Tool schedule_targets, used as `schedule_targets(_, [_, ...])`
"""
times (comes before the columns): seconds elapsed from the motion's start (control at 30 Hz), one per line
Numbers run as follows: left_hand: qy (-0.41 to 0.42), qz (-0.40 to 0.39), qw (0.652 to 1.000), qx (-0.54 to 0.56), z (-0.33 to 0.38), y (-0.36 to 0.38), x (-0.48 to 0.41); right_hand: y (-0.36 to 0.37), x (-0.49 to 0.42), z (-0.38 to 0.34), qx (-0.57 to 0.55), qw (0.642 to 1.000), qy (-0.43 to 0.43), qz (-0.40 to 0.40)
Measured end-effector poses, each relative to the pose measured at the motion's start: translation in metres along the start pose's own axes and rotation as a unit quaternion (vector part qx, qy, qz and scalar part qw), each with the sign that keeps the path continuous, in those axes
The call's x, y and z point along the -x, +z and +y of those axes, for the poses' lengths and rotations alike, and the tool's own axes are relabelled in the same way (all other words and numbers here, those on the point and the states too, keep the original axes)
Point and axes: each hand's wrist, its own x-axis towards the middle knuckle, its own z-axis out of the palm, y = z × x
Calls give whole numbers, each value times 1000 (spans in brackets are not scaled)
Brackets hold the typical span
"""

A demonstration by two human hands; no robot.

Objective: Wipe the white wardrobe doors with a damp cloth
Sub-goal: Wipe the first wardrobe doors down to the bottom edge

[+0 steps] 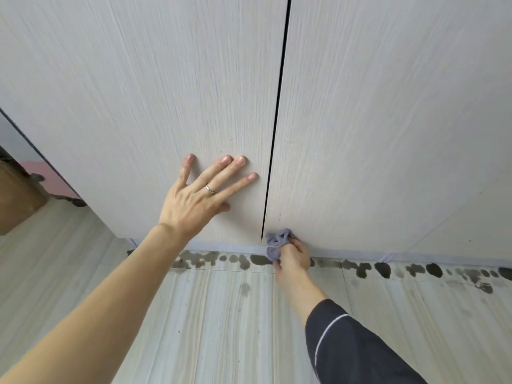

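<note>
Two white wood-grain wardrobe doors fill the view, the left door [144, 101] and the right door [388, 120], split by a dark vertical gap [278, 112]. My left hand [203, 196] lies flat on the left door near its lower right corner, fingers spread, a ring on one finger. My right hand [293, 260] grips a bunched blue-grey cloth [277, 242] and holds it against the bottom left corner of the right door, just right of the gap.
Pale wood-look floor [221, 314] runs up to the wardrobe base, with a line of dark wet blotches [382, 268] along it. At the far left, past the wardrobe's edge, stand a brown box [16, 200] and a pink surface [52, 178].
</note>
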Motion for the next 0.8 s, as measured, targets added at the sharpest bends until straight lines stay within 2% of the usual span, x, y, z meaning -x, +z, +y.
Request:
schedule_targets(0.17, [17,13,1000,-11,-4,10,2,-21,-11,-16,24,996,-44,76])
schedule_targets(0.3, [19,19,1000,-9,-4,13,5,11,2,15,-41,998,42,23])
schedule_targets(0.4, [18,20,1000,-8,-4,13,5,30,14,31,-40,998,47,12])
schedule_targets(0.47, [19,19,1000,-6,-4,12,5,31,28,24,9,1000,-10,9])
schedule_targets(0.53, [24,25,999,-19,-5,14,6,28,40,6,58,990,-128,-19])
schedule_targets(0.6, [26,30,999,-28,-5,16,6,26,46,-14,69,959,-269,-64])
schedule_targets(0.67, [24,40,998,-32,-7,17,8,27,44,-26,89,923,-367,-69])
schedule_targets(0.73, [16,43,999,-28,-6,17,8,22,31,-22,144,912,-381,-43])
schedule_targets(0.8, [14,39,999,-15,-3,16,8,10,17,-6,208,918,-338,-19])
